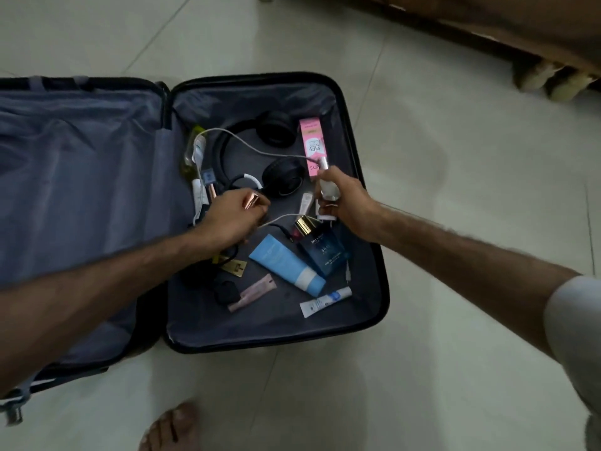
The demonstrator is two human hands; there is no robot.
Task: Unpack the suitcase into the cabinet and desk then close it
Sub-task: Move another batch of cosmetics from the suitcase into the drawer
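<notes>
A dark hard-shell suitcase [367, 203] lies wide open on a pale tiled floor [455, 157], its grey-lined lid half [81, 177] spread flat to the left and the packed half to the right. A person stands over it, both bare arms reaching in. The left hand [234, 216] curls its fingers around a small rose-gold lipstick tube [252, 200]; the right hand [344, 200] grips a slim white spray bottle [327, 183] and, lower in the same hand, a white charger plug [325, 211]. Beneath the hands, black over-ear headphones [276, 151] rest near the upper part of the compartment, with a white cable [247, 148] trailing across them. A pink BB cream box [313, 143] lies along the right wall. Nearer the person sit a blue perfume bottle with a gold cap [322, 252], a light-blue tube [286, 265] touching it, a pale pink tube [253, 292] and a small white tube [325, 301]. A greenish glass bottle [190, 151] lies by the hinge. A bare foot [172, 428] shows on the tiles below, and wooden furniture [487, 30] edges the upper right corner.
</notes>
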